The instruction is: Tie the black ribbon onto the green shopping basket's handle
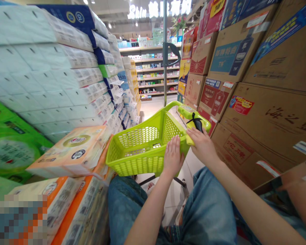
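Left hand [172, 154] lies open and flat on the near right rim of the lime-green shopping basket [140, 164]. Right hand [203, 145] is just beside it, closed over the handle [191, 112] at a black piece, perhaps a strap. The basket stretches leftward from both hands, so the left hand is nearer.

bottom-left patch [17, 219] was pixelated | goods on far shelves [156, 73] were too small to tell | cardboard boxes [277, 112] were cut by the right edge | left hand [172, 154] hid part of the basket [140, 165]
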A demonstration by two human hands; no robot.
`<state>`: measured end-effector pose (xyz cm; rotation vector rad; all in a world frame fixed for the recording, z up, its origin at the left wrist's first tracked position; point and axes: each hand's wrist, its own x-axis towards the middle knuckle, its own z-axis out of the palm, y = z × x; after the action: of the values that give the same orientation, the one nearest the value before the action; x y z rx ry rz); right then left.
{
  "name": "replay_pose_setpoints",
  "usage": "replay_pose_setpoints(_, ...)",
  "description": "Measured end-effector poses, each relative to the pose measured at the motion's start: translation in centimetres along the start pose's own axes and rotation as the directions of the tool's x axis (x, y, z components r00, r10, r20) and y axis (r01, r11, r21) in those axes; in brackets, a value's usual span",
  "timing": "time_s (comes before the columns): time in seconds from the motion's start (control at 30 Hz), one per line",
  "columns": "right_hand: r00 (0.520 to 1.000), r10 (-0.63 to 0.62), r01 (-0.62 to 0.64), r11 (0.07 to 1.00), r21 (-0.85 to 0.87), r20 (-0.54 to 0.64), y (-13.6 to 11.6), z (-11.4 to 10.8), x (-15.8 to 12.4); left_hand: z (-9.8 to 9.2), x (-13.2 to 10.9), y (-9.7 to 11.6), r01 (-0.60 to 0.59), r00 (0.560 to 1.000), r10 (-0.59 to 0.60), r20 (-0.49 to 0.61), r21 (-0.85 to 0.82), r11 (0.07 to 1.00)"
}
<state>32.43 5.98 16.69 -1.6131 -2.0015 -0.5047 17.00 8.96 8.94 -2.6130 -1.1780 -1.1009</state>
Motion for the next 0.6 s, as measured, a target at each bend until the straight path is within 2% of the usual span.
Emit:
replay_pose_setpoints(0.1, 0.995, -0.092, 0.089, 0.992, 0.086, 0.038, -2.5, 0.9, -0.3, 0.0, -0.1, -0.1, -0.008, 1.0, 0.008, -0.009, 0.01, 1.0)
replay_pose_setpoints(0.17, 0.989, -0.139, 0.13, 0.982, 0.134, 0.057, -2.4, 0.7, -0.5, 0.0, -0.2, -0.2, -0.011, 1.0, 0.011, -0.008, 0.021, 1.0)
replay_pose_setpoints(0.27, 0.985, -0.16, 0.151, 0.98, 0.131, 0.06, 0.5, -0.5, -0.5, -0.2, -0.2, -0.1, -0.013, 1.0, 0.013, 0.003, 0.017, 1.0)
replay_pose_setpoints(0.4, 0.998, 0.001, 0.001, 1.0, 0.028, -0.061, 5.7, -2.2, -0.1, -0.3, -0.1, 0.0, -0.006, 1.0, 0.006, 0.001, 0.01, 1.0)
replay_pose_setpoints(0.47, 0.994, 0.06, -0.061, 0.998, -0.004, -0.095, 6.7, -2.3, 0.1, -0.2, -0.1, 0.1, -0.001, 1.0, 0.001, -0.003, 0.013, 1.0)
replay_pose_setpoints(0.53, 0.993, 0.077, -0.08, 0.996, -0.037, -0.093, 5.9, -1.9, 0.2, -0.1, -0.2, 0.1, 0.003, 1.0, -0.003, -0.01, 0.013, 1.0)
replay_pose_setpoints(0.6, 0.996, 0.056, -0.06, 0.997, -0.052, -0.075, 3.5, -1.0, 0.1, 0.0, -0.2, 0.1, 0.005, 1.0, -0.005, -0.012, 0.007, 1.0)
